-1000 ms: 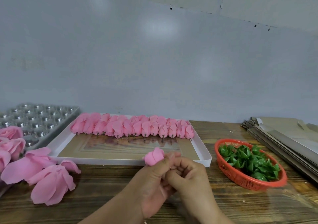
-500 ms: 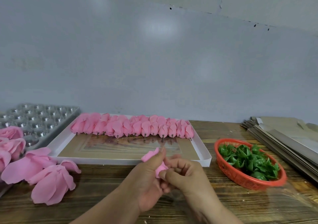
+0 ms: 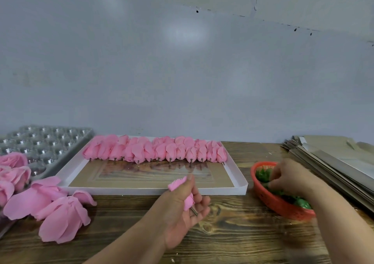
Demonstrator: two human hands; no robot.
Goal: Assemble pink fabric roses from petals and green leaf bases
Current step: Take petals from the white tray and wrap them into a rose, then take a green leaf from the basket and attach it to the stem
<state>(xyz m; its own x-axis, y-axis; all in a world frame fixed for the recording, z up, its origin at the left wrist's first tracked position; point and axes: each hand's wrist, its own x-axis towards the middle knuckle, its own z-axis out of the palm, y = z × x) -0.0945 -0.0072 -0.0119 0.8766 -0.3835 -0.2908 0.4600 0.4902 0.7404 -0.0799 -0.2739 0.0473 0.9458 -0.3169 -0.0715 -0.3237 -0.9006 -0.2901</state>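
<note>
Bud [image 3: 183, 192] of pink petals sits pinched in my left hand [image 3: 180, 213] at about 6 o'clock, fingers curled round it, its short stem poking out below. My right hand [image 3: 287, 177] is down in the orange basket [image 3: 269, 200] at 4 o'clock, among the green leaf bases [image 3: 263, 175]; I cannot tell whether its fingers grip one. White tray [image 3: 153, 190] at 12 o'clock carries a row of finished buds [image 3: 153, 149] along its far edge. Loose pink petals [image 3: 54, 207] lie on the wooden table [image 3: 232, 233] at 9 o'clock.
</note>
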